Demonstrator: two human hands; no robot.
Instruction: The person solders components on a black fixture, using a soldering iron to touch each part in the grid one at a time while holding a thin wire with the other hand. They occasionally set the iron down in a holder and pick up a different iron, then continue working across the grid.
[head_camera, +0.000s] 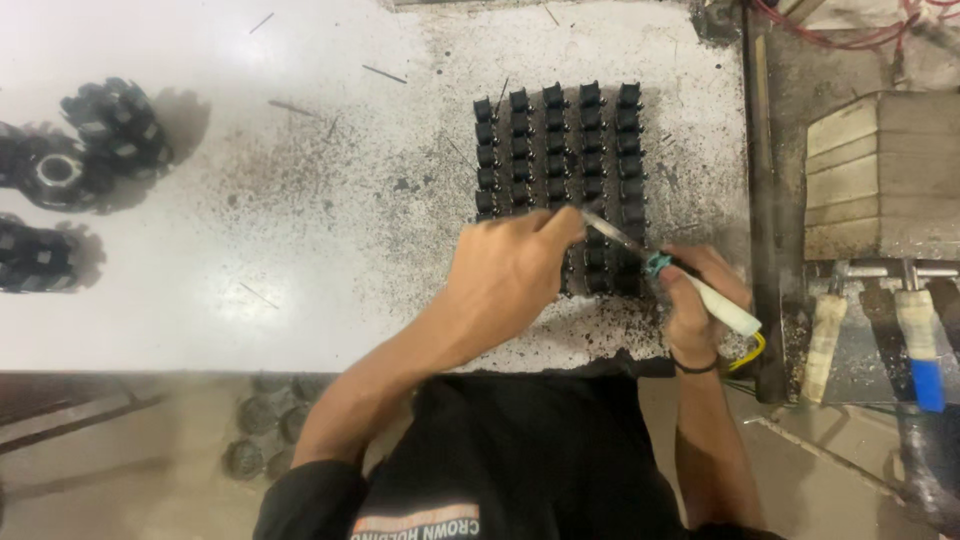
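A: What is nearest to the camera?

B: The person's black shirt, with an orange and white printed strip at the bottom edge; the two bare arms go up from it to the white table (300, 290); under the table edge some round grey parts (265, 430) lie on the floor.

A: And the hands?

B: The right hand (700, 300) is clenched around a soldering iron (690, 280) with a white handle and a teal collar; a black band is on the wrist; the metal tip points up and to the left, onto the lower rows of a block of small black components (555, 150). The left hand (510, 270) rests on the lower left part of this block; its fingers are bent down on the components, with the fingertips near the iron's tip; if they pinch something, I cannot tell.

A: Where is the block?

B: On the table, right of the middle, in neat rows; dark dust is spread around it.

A: Farther away?

B: At the left edge, well apart, black round gear-like parts (70, 160); on the right a metal rail, two tools with pale handles, one with a blue band (925, 350), and a pale wooden block (880, 175); red wires (850, 35) at the top right corner.
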